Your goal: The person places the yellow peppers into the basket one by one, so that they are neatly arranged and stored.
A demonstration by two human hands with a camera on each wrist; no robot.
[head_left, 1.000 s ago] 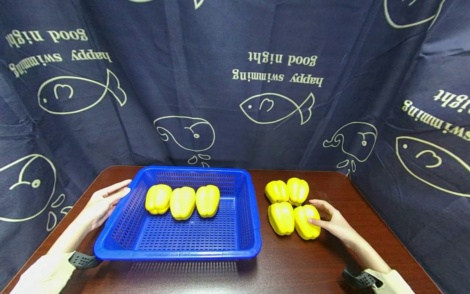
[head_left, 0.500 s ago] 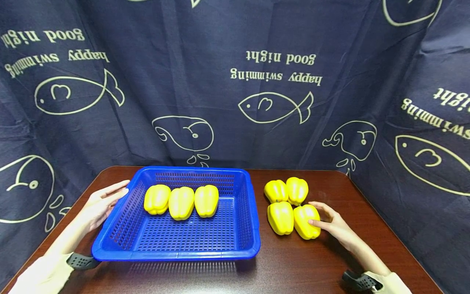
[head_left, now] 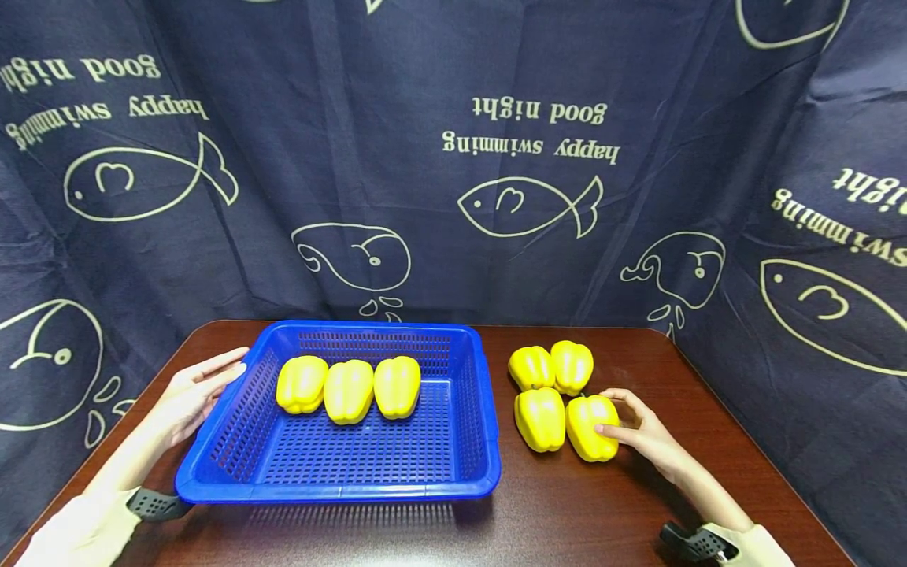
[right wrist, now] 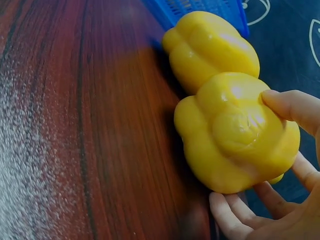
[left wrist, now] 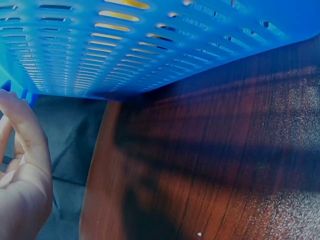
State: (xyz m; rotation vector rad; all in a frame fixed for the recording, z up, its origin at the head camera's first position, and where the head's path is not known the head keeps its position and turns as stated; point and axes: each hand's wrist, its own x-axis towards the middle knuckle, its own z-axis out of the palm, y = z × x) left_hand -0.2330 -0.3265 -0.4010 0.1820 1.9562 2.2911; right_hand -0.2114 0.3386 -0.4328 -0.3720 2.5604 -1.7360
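Note:
Near the table's right side, my right hand (head_left: 650, 435) holds a yellow bell pepper (head_left: 592, 428), thumb on its near side and fingers around the far side. In the right wrist view that pepper (right wrist: 240, 132) shows its lobed end, and it sits against another yellow pepper (right wrist: 212, 50). My left hand (head_left: 191, 400) is at the left rim of a blue plastic basket (head_left: 340, 492), with fairly straight fingertips by the edge. The left wrist view shows this hand (left wrist: 25, 165) beside the basket's slotted wall (left wrist: 95, 55). Three yellow bell peppers (head_left: 348, 392) lie in a row inside the basket.
Another bell pepper (head_left: 540, 420) lies left of the held one, and two more peppers (head_left: 571, 368) lie behind, at the basket's right. All rest on a dark red-brown wooden table (head_left: 567, 512). A dark blue curtain (head_left: 425, 118) with fish drawings hangs around the table's back and sides.
The view has shifted slightly, moving most of the scene a little left in frame. Both hands keep nearly the same places, and the right hand's pepper stays near its spot.

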